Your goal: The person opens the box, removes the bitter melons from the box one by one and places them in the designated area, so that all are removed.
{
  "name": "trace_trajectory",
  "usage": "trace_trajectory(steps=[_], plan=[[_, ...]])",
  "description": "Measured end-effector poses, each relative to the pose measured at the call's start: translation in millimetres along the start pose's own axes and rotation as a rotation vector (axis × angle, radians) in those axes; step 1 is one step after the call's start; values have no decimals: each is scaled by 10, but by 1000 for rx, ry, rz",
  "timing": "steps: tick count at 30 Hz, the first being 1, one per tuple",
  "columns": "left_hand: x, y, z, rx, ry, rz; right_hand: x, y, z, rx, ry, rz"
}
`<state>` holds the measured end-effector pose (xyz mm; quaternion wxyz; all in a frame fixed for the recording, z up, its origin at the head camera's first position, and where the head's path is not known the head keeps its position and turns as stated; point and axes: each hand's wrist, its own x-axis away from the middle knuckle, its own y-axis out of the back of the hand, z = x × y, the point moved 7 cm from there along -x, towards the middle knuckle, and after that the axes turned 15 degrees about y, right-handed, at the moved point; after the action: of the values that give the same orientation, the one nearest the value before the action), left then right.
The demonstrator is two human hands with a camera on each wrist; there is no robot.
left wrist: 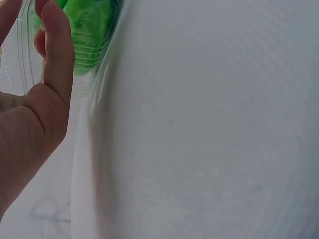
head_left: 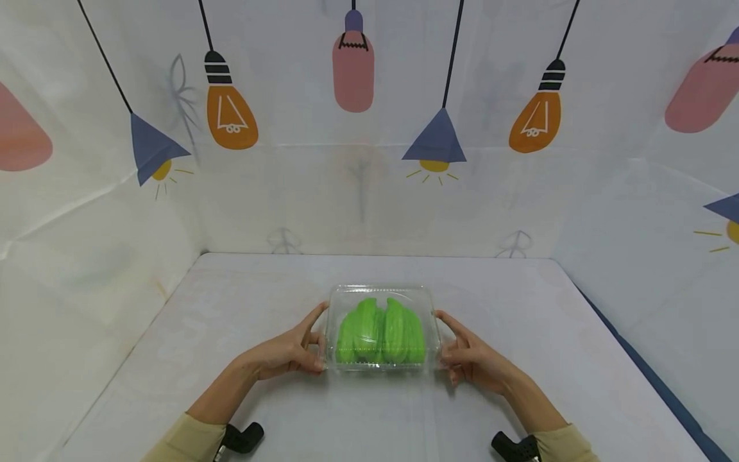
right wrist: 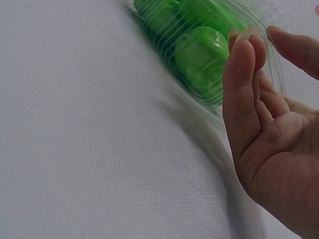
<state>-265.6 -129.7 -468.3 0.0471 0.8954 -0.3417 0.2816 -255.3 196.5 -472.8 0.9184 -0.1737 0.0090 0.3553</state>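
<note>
If one hand squeezes harder than the other, I'd expect the clear, rectangular, lidded plastic container [head_left: 378, 367] to skew or buckle, since its thin walls look bendy. The left hand [head_left: 293, 350] holds its left edge with thumb and bent fingers, index reaching towards the far corner; the right hand [head_left: 476, 359] does much the same opposite, curved rather than clenched. Lifting unevenly might slide the load sideways, and if the lid isn't snapped down, which I can't tell from here, it could pop up and spill. The container is between the two hands, near the middle of the white, cloth-covered bench [head_left: 375, 417]. It's glossy, finely ribbed at the sides, with light glinting along the rim. Inside show plump, bright green, lobed pieces [head_left: 367, 330], packed close together, a notch dividing them at the back.
</note>
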Motion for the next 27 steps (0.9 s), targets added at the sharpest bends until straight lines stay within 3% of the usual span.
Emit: trace_trajectory(steps=[8,15,27], plan=[[-29,-21,0,41,-10,0,24,-17,4,11,36,41],[-34,-13,16,45,-36,-23,26,-18,15,68,29,8],[3,33,5,47,-81,-55,-12,-19,19,83,136,-37]])
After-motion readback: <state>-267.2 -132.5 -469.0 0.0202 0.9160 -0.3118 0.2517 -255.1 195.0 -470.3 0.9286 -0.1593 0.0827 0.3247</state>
